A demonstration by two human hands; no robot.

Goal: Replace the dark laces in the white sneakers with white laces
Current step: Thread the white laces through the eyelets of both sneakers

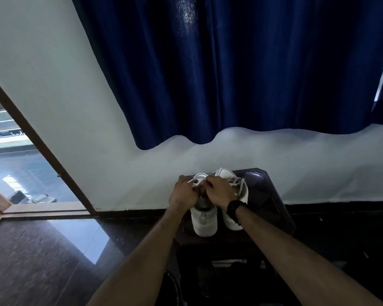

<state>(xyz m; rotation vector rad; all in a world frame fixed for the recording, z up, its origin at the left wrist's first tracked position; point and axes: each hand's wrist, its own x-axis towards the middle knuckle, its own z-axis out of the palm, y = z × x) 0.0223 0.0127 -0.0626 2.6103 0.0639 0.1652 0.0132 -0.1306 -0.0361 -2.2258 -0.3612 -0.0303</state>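
Both hands busy over the near sneaker, white lace going in.

The left hand [184, 192] and right hand [219, 191] sit curled close together over the left sneaker [203, 219], each apparently pinching the white lace [196, 178], which loops up between them; the fingertips themselves are hidden. The right sneaker [234, 195] stands touching it on the dark stool [272, 195] by the wall and already looks laced white. To my eye, keeping the lace flat and both ends level before pulling snug would serve best.
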